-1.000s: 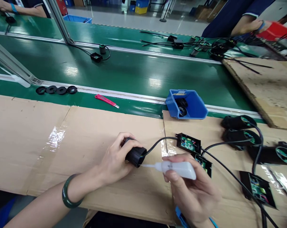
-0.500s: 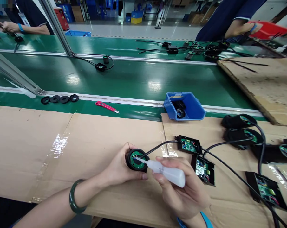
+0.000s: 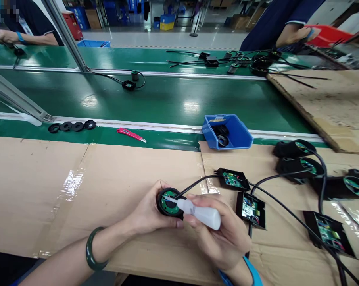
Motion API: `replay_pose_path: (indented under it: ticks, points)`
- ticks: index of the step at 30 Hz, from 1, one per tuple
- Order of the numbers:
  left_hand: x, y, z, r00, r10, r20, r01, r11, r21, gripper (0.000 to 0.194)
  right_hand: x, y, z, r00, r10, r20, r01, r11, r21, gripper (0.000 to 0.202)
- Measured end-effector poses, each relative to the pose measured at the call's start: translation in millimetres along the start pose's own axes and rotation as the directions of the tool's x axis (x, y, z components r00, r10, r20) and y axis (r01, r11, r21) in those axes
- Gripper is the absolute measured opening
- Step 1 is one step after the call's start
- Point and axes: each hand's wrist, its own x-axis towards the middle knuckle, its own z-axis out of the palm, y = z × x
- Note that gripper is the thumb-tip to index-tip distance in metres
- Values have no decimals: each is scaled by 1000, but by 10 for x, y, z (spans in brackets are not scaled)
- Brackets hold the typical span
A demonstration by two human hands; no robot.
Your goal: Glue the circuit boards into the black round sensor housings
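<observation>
My left hand (image 3: 151, 210) is closed around a round black housing (image 3: 161, 208) whose open end faces up. Inside it sits a green ring-shaped circuit board (image 3: 166, 205). Between the fingers of my right hand (image 3: 223, 234) is a white squeeze bottle (image 3: 204, 214), tilted, with its thin nozzle (image 3: 171, 199) over the board. Whether the tip touches the board I cannot tell. A black cable (image 3: 198, 182) runs from the housing to a black box with an open circuit board (image 3: 233, 179). Just right of my right hand lies another such box (image 3: 251, 209).
A blue bin (image 3: 240, 137) holds black rings. Beyond the cardboard (image 3: 114, 171) lie a red utility knife (image 3: 130, 134) and several black rings (image 3: 77, 126). More black housings (image 3: 296, 149) and a boxed board (image 3: 329, 233) are at right. Two people work across the green conveyor (image 3: 155, 97).
My right hand and the bottle have shifted slightly left, and the nozzle tip sits a little further left over the board. My left hand keeps its hold. The whole view has shifted slightly.
</observation>
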Motion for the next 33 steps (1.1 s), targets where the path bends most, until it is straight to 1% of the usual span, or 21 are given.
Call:
replay_pose_path:
  ticks: [4,10,13,15,16,18,20,21,22,23,24,26,28,30,33]
  points:
    - [1,7,6,1000,11,3,-11,1000,-23,59,-50,11,-5,997,79,10,-80,995,61,26]
    - [-4,30,15,1000,-15,3,15,1000,10,58,-51,46,0,996,87,-15,-86,995,47,29]
    - [2,25,14,1000,3,-7,-3,1000,14,57,-69,40,7,993,114,-1,-114,989,94,28]
    - [6,28,8,1000,8,-18,-8,1000,18,58,-89,36,3,986,165,11,-165,976,146,26]
    - [7,33,1,1000,10,-25,-9,1000,29,58,-91,37,-5,979,202,-10,-197,963,185,24]
    - [2,48,-17,998,38,-44,-35,996,85,59,-59,52,-33,948,300,-104,-257,918,301,21]
    - [-8,61,-41,994,94,-47,-85,982,170,57,37,90,-74,893,401,-205,-288,858,424,17]
    - [-11,64,-54,991,123,-46,-110,970,218,55,109,122,-93,866,441,-235,-296,831,470,16]
    - [-13,64,-66,988,150,-48,-132,954,268,53,192,163,-107,848,473,-239,-309,808,502,17]
    - [-11,60,-78,983,176,-53,-150,936,320,50,283,216,-113,840,494,-225,-328,792,515,19]
    - [-5,54,-89,977,203,-65,-164,912,376,47,379,282,-106,839,504,-205,-346,785,514,22]
    - [17,39,-109,960,261,-99,-182,855,485,44,575,459,-42,852,501,-153,-379,791,480,30]
    - [44,30,-129,946,298,-128,-170,792,586,46,764,693,89,868,486,-107,-405,815,415,34]
    - [67,33,-150,942,303,-144,-128,720,682,49,938,965,268,873,482,-70,-435,836,334,32]
    - [88,50,-175,948,289,-132,-93,649,755,50,1156,1356,545,860,509,-21,-499,850,169,25]
